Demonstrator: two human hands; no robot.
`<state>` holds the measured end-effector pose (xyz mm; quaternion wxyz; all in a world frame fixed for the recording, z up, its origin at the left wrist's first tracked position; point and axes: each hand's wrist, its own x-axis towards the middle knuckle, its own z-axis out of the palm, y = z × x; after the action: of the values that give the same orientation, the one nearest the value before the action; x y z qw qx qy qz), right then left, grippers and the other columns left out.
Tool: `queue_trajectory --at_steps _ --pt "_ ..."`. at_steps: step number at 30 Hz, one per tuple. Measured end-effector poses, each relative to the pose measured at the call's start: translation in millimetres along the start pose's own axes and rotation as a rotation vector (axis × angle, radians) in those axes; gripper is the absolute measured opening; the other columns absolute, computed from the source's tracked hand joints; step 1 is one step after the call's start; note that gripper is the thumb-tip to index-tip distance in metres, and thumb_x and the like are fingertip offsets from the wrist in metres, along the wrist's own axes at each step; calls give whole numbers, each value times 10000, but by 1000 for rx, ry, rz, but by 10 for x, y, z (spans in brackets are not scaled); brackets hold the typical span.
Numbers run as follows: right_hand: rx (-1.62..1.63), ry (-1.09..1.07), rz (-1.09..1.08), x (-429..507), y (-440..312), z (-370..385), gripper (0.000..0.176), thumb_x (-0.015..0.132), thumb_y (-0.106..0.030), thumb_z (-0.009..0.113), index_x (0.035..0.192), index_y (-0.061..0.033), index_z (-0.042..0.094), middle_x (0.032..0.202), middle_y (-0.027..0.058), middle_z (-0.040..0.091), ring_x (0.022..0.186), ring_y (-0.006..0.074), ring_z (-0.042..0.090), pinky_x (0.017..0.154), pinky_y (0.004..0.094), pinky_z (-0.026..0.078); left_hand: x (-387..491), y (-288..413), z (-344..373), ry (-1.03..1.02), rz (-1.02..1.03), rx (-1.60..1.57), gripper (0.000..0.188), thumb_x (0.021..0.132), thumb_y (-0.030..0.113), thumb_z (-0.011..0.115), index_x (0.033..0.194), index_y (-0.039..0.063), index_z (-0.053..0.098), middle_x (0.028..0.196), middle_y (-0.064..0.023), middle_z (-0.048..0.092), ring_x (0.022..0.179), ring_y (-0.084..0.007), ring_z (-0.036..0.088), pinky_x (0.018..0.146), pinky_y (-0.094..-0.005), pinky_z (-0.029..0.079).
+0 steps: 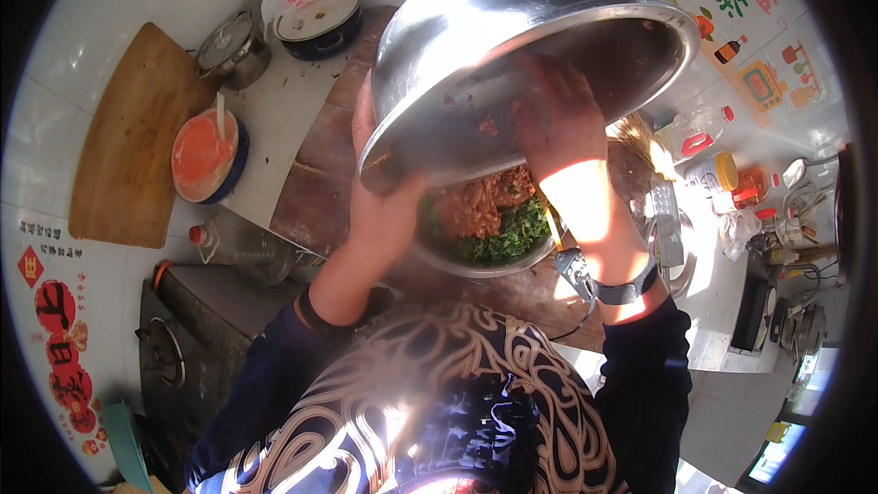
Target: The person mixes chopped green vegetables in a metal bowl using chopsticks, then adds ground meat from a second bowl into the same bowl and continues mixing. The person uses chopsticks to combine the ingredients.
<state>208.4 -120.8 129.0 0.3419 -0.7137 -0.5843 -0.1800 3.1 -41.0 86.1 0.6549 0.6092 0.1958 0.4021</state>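
Note:
A large stainless steel bowl (473, 34) is tipped on its side in the air, its mouth facing down toward me. My left hand (384, 199) grips its rim at the left, thumb at the edge. My right hand (562, 110) reaches inside against the inner wall, where bits of minced meat cling; its fingers are blurred and shadowed. Below stands a second metal bowl (483, 271) holding reddish minced meat (477, 209) and chopped green leaves (511, 237). The raised bowl hides the far part of the lower one.
A wooden cutting board (130, 144) leans against the wall at left, beside an orange-coated basin (202, 154). Two lidded pots (236, 48) stand behind. A plastic bottle (247, 247) is near the gas stove (164, 353). Jars (713, 175) and a metal grater (665, 223) are at right.

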Motion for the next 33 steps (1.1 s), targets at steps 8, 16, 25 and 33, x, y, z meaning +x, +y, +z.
queue_trajectory --at_steps 8,16,25,33 --pt "164 41 25 133 -33 -23 380 857 -130 675 1214 -12 619 1268 258 586 1172 455 551 1021 478 452 -3 0 49 -17 -2 7 764 764 -103 499 1490 30 304 1423 -92 416 1277 -184 440 1010 -315 438" --pt "0 151 -98 28 -37 -30 417 850 -79 643 1266 -60 621 1302 176 588 1182 349 575 994 445 510 -19 -25 77 -15 -11 13 730 771 -92 506 1472 20 334 1393 -92 445 1254 -182 460 1008 -319 441" --pt "57 -337 -289 -75 -203 63 259 859 -94 659 1109 -35 628 1000 209 652 902 419 641 798 488 530 -29 -12 64 -18 -15 13 694 778 -79 515 1451 9 368 1360 -91 479 1227 -180 484 1005 -323 445" --pt "-4 -242 -426 -78 -307 -37 160 915 -167 607 986 -52 694 921 175 664 836 355 642 780 472 502 -49 -50 87 -21 -24 5 663 784 -68 522 1432 -2 398 1331 -91 508 1204 -177 504 1003 -327 448"
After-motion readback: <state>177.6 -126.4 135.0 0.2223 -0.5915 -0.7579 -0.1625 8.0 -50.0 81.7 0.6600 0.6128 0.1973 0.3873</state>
